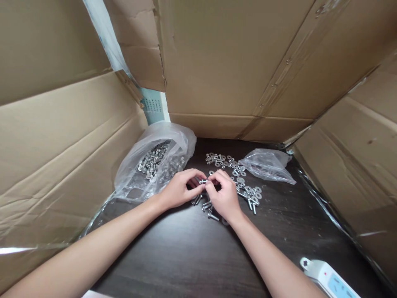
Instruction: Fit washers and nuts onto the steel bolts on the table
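Note:
Between my two hands, over the dark table (173, 252), is a small metal bolt (203, 181). My left hand (182, 188) pinches one end between thumb and fingers. The fingertips of my right hand (223, 192) close on the other end; whether a nut or washer sits there is too small to tell. Just below my fingers lie several loose bolts (213, 216), and a washer (225, 222) lies partly behind my right wrist. Beyond and to the right of my right hand, washers (257, 190), nuts and more bolts (252, 205) are scattered.
An open clear plastic bag (182, 134) full of bolts stands on the left. A flatter plastic bag (269, 163) lies at the back right. Cardboard walls (235, 62) enclose the table on the left, back and right. A white power strip (325, 277) sits at the lower right.

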Action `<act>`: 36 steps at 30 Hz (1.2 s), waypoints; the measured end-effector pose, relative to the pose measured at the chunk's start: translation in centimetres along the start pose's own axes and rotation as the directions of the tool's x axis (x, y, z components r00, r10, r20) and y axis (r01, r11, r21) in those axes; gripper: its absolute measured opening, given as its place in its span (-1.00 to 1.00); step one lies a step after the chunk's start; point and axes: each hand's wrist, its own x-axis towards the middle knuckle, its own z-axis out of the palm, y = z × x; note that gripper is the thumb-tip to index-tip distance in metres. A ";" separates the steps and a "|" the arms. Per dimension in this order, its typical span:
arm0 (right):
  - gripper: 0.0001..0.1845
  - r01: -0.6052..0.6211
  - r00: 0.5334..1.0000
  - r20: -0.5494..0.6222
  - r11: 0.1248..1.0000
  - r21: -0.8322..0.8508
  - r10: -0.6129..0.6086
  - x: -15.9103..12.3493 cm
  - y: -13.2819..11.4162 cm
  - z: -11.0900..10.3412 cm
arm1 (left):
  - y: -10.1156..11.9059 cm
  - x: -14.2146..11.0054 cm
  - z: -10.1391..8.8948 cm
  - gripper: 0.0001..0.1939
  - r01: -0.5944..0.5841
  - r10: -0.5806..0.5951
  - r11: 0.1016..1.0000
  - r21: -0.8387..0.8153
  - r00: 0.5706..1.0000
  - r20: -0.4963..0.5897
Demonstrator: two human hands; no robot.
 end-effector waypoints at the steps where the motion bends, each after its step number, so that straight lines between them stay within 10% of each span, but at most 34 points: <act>1: -0.80 -0.009 1.000 -0.007 1.000 0.007 0.009 0.0 0.0 0.0 | 0.0 0.0 0.0 -0.83 0.007 -0.007 1.000 -0.005 1.000 -0.001; 36: -0.71 0.010 0.997 0.075 0.999 -0.035 -0.007 0.0 0.0 -0.1 | -0.4 0.1 -0.3 -0.76 0.021 -0.022 0.999 -0.032 0.999 -0.025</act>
